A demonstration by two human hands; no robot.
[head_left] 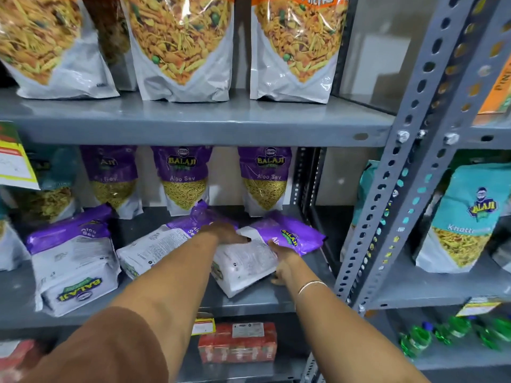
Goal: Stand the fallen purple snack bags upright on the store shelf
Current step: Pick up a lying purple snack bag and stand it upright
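Note:
Three purple and white snack bags lie flat on the grey middle shelf (249, 302): one at the left (72, 261), one in the middle (157, 244), one at the right (260, 252). Three more purple bags stand upright at the back; the middle one (184, 175) shows its label. My left hand (225, 232) rests on the top left edge of the right fallen bag. My right hand (282, 258) holds that bag's right side, fingers curled under its edge. Both hands grip this one bag.
Large orange and white snack bags (179, 48) stand on the shelf above. A perforated grey upright (398, 175) borders the bay at the right, with teal bags (464, 217) beyond it. Red packs (237, 341) and green bottles (453, 333) sit on the lower shelf.

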